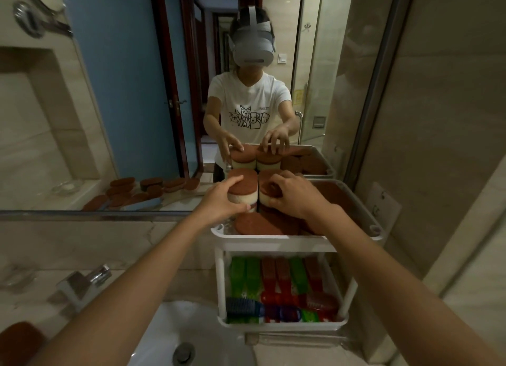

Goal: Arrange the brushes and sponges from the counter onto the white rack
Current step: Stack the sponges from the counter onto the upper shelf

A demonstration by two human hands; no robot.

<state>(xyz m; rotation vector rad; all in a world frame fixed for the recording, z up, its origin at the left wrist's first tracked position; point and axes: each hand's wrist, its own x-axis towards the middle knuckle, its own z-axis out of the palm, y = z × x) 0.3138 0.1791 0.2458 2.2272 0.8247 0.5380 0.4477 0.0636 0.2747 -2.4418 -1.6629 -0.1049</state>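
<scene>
A white two-tier rack (273, 239) stands on the counter against the mirror. Its top tier holds several brown-topped sponges (257, 224) lying flat. My left hand (219, 198) grips a stack of brown and white sponges (245, 186) at the back left of that tier. My right hand (295, 194) grips a second stack (265, 197) just beside it, fingers curled over its top. The lower tier holds several green, red, blue and purple brushes (276, 289).
The mirror (123, 91) right behind the rack reflects me and several sponges on the counter. A chrome tap (85, 282) and white basin (191, 335) sit below left. A brown sponge (19, 338) lies at the bottom left. A wall closes the right side.
</scene>
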